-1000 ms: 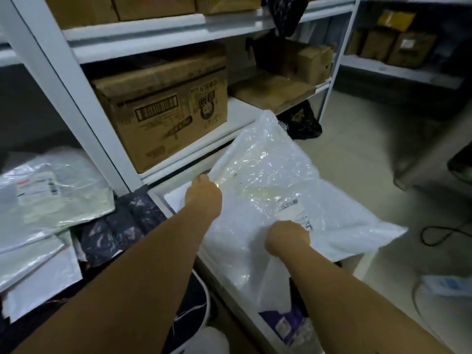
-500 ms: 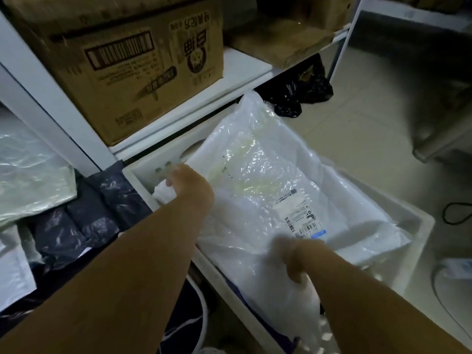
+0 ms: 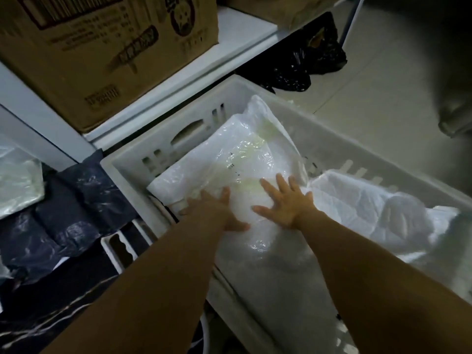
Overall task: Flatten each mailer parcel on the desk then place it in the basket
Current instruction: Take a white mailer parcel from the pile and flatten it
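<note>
A large clear-white mailer parcel [image 3: 245, 154] lies inside the white slotted basket [image 3: 163, 146], its far end leaning up the basket's back wall. My left hand [image 3: 214, 208] and my right hand [image 3: 286, 203] both press flat on the parcel's near middle, fingers spread and straight. Another crumpled white mailer [image 3: 383, 215] lies in the basket to the right. Dark navy mailers [image 3: 71, 208] and a pale clear mailer [image 3: 18, 185] sit on the desk at the left.
A brown cardboard box [image 3: 107, 47] stands on the white shelf [image 3: 229, 44] right behind the basket. A black plastic bag [image 3: 301, 65] lies on the tiled floor beyond. The desk's dark marbled top [image 3: 51, 307] shows at lower left.
The parcel has gone from held above the basket to lying inside it. Both hands let go of its edge and now press flat on top. The camera tilted further down.
</note>
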`<state>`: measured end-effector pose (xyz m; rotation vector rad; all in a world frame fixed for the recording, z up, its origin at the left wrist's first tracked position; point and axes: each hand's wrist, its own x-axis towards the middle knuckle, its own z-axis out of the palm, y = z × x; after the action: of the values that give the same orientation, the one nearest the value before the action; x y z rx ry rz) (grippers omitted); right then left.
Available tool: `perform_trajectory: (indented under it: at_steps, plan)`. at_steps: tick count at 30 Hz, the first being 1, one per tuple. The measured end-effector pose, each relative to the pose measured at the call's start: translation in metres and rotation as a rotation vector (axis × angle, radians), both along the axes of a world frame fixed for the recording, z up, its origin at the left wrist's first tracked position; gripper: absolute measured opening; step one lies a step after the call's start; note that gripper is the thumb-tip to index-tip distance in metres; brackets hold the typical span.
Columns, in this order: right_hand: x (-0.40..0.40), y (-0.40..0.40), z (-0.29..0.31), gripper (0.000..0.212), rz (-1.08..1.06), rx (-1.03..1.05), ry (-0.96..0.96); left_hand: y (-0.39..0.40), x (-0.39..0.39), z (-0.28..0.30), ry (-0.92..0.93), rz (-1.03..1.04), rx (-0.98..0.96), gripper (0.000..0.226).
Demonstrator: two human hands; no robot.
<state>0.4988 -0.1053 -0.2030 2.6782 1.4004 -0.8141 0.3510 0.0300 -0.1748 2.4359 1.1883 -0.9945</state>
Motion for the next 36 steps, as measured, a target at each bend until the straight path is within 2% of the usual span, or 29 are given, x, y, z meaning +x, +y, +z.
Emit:
perform_trajectory:
  at_steps: [6,9,11,14,16,18,23,29,33,36]
  plan:
    - [0.012,0.011,-0.021,0.092,0.006,-0.020,0.117,-0.002,0.013,-0.005,0.092,0.074,-0.061,0.167]
    - [0.007,0.015,-0.027,0.092,-0.032,-0.066,0.077,-0.005,0.012,-0.015,0.161,0.162,-0.052,0.170]
    - [-0.001,0.019,-0.025,0.090,-0.066,-0.102,0.009,-0.010,0.009,-0.011,0.182,0.179,-0.034,0.160]
    - [-0.034,0.021,-0.018,0.084,-0.273,-0.086,-0.092,-0.013,0.006,0.001,0.174,0.108,-0.026,0.144]
    - [-0.064,0.017,-0.017,0.076,-0.408,-0.005,-0.169,-0.014,0.003,0.008,0.172,0.062,-0.035,0.143]
    - [-0.090,0.008,-0.020,0.073,-0.453,0.089,-0.211,-0.013,-0.001,0.012,0.186,0.031,-0.039,0.144]
    - [-0.109,-0.022,-0.036,0.084,-0.367,0.042,-0.159,-0.021,-0.003,0.023,0.256,-0.072,0.036,0.136]
    - [-0.094,-0.024,-0.038,0.089,-0.238,-0.092,-0.114,-0.016,-0.001,0.028,0.271,-0.095,-0.006,0.125]
    - [-0.092,-0.018,-0.032,0.088,-0.244,-0.164,-0.075,-0.022,-0.002,0.043,0.304,-0.155,0.008,0.093]
    - [-0.096,-0.009,-0.016,0.083,-0.329,-0.191,0.003,-0.031,-0.011,0.052,0.272,-0.234,0.057,0.069]
